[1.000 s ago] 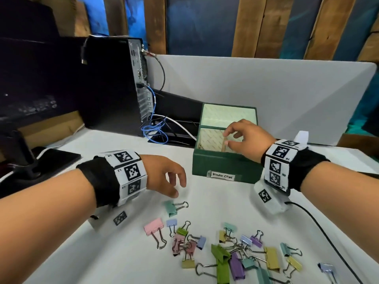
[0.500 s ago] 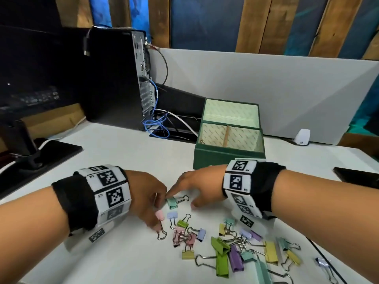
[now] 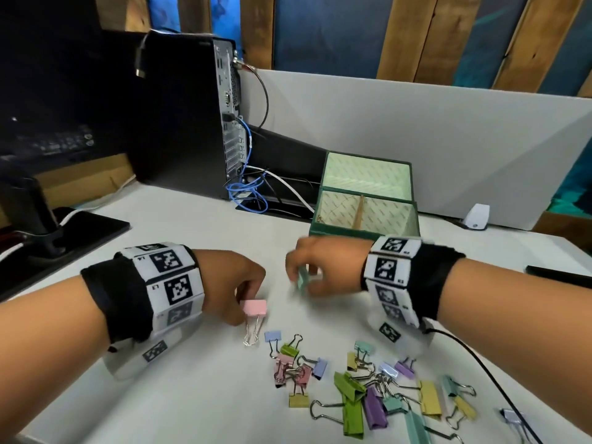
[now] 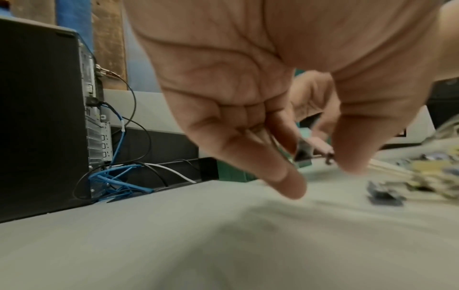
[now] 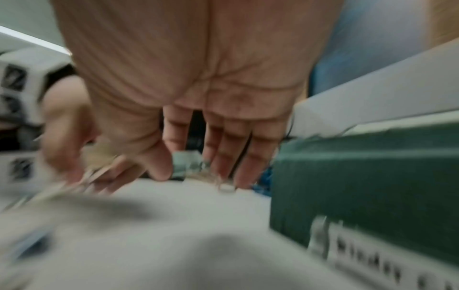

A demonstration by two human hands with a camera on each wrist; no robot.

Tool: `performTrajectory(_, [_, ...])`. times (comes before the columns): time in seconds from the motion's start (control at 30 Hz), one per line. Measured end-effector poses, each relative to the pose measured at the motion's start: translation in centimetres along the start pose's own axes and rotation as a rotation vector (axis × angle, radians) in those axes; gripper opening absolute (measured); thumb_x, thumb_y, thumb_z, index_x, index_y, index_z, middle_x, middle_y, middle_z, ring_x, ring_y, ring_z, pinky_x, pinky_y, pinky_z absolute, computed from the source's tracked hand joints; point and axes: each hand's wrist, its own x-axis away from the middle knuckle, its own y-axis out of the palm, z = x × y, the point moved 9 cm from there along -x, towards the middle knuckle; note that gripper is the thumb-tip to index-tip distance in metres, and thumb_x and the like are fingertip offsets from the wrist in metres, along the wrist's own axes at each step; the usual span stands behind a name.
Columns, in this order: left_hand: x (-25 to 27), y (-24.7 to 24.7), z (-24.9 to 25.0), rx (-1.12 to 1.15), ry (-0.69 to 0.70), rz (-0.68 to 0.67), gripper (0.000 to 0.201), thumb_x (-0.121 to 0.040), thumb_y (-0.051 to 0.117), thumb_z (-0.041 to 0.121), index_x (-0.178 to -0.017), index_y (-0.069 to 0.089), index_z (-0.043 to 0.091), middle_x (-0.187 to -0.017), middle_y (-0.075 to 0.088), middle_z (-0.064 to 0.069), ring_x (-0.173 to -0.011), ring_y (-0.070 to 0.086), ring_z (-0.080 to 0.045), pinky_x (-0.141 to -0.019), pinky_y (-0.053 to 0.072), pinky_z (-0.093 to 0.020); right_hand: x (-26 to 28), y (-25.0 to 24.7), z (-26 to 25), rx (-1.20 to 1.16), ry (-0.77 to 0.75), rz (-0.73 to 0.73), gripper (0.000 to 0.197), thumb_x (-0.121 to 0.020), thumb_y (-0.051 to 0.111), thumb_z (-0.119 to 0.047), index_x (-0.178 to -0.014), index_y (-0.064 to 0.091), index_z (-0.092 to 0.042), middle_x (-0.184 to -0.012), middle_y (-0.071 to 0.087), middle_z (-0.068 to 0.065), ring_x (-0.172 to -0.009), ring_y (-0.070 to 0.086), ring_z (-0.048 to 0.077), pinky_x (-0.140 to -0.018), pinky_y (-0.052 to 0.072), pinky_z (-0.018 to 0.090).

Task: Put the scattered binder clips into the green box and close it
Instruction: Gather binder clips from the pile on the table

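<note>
White desk under wooden slats, both hands working at a spill of binder clips.

Behind the hands, the green box is sitting open with its lid tipped back, a paper label on its front wall showing in the right wrist view. The left hand is pinching the pink clip from above, its grip clamped on the clip's body while the wire handles are pointing down toward the desk. The right hand, just in front of the box, is holding the teal clip between thumb and fingers, its grip closed on it, blurred. Nearer the camera, the scattered clips are lying in a loose heap, just below both hands.
</note>
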Motion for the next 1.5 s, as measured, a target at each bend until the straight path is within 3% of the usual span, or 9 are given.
performTrajectory(0.2, [-0.5,-2.6,-0.3,0.153,0.029,0.118,0.028,-0.07,0.071,0.018,-0.064,0.046,0.028,-0.065,0.055,0.011,-0.06,0.05,-0.006,-0.061,0.042,-0.023,1.7,-10.3,5.1,-0.192,0.139,0.726,0.02,-0.082,0.063,-0.014,-0.101,0.058,-0.017,-0.101,0.04,-0.001,-0.084,0.052,0.02,-0.076,0.039,0.023])
performTrajectory(0.3, [-0.9,-4.1,-0.4,0.25,0.063,0.192,0.028,-0.07,0.073,0.014,-0.063,0.049,0.026,-0.066,0.059,0.01,-0.062,0.053,-0.01,-0.062,0.043,-0.023,1.6,-10.5,8.4,-0.269,0.279,0.817,0.02,-0.082,0.066,-0.016,-0.099,0.056,-0.016,-0.102,0.042,0.001,-0.081,0.053,0.022,-0.074,0.041,0.025])
performTrajectory(0.53, [-3.0,-8.7,0.4,0.518,0.114,0.425,0.026,-0.07,0.077,0.011,-0.066,0.053,0.018,-0.055,0.058,0.012,-0.043,0.048,0.003,-0.044,0.04,-0.009,0.9,-5.8,11.8,-0.39,0.449,0.549,0.024,-0.086,0.055,-0.004,-0.097,0.053,-0.026,-0.121,0.056,0.002,-0.111,0.058,0.016,-0.086,0.047,0.028])
performTrajectory(0.73, [-6.9,-11.8,2.0,0.495,0.063,0.578,0.03,-0.07,0.077,0.012,-0.064,0.049,0.022,-0.069,0.056,0.005,-0.061,0.05,-0.01,-0.058,0.044,-0.021,3.8,-6.1,9.8,-0.332,0.387,0.49,0.029,-0.086,0.053,-0.004,-0.086,0.054,-0.032,-0.118,0.057,-0.003,-0.11,0.057,0.014,-0.089,0.046,0.027])
performTrajectory(0.9, [-10.1,-12.7,3.2,0.483,0.036,0.589,0.028,-0.07,0.078,0.02,-0.066,0.05,0.023,-0.065,0.053,0.01,-0.062,0.05,-0.011,-0.055,0.04,-0.02,5.5,-4.1,6.3,-0.268,0.29,0.216,0.018,-0.089,0.055,-0.013,-0.095,0.062,-0.029,-0.089,0.059,-0.017,-0.091,0.058,0.008,-0.082,0.046,0.019])
performTrajectory(1.1, [-10.8,-10.8,2.8,0.497,-0.009,0.543,0.029,-0.072,0.075,0.034,-0.094,0.061,0.024,-0.096,0.064,0.003,-0.09,0.063,-0.018,-0.077,0.049,-0.028,6.4,-0.5,2.6,-0.11,0.159,-0.101,0.023,-0.089,0.055,-0.018,-0.109,0.062,-0.028,-0.112,0.062,-0.007,-0.1,0.058,0.01,-0.086,0.047,0.024])
performTrajectory(1.27, [-5.8,-6.3,5.0,0.337,0.104,0.171,0.032,-0.073,0.073,0.04,-0.099,0.062,0.028,-0.084,0.062,0.012,-0.077,0.06,-0.009,-0.071,0.046,-0.014,7.7,1.8,0.8,-0.15,0.092,-0.268,0.036,-0.08,0.067,-0.038,-0.115,0.057,-0.041,-0.122,0.053,-0.013,-0.111,0.052,0.008,-0.096,0.046,0.032])
performTrajectory(1.4, [-1.0,-0.6,5.7,0.066,0.039,-0.239,0.058,-0.057,0.076,0.059,-0.107,0.05,0.044,-0.1,0.064,0.01,-0.093,0.067,-0.018,-0.089,0.052,-0.034,8.7,3.1,-0.3,-0.166,0.057,-0.366,0.061,-0.071,0.073,-0.048,-0.124,0.043,-0.054,-0.133,0.04,-0.019,-0.126,0.04,0.008,-0.106,0.037,0.039])
performTrajectory(1.5, [1.1,1.5,5.9,-0.048,0.038,-0.371,0.077,-0.049,0.076,0.066,-0.114,0.04,0.045,-0.109,0.06,0.008,-0.1,0.062,-0.017,-0.094,0.049,-0.035,9.4,4.0,-1.4,-0.156,0.027,-0.416,0.065,-0.069,0.073,-0.05,-0.124,0.039,-0.056,-0.132,0.036,-0.02,-0.126,0.038,0.01,-0.106,0.037,0.04])
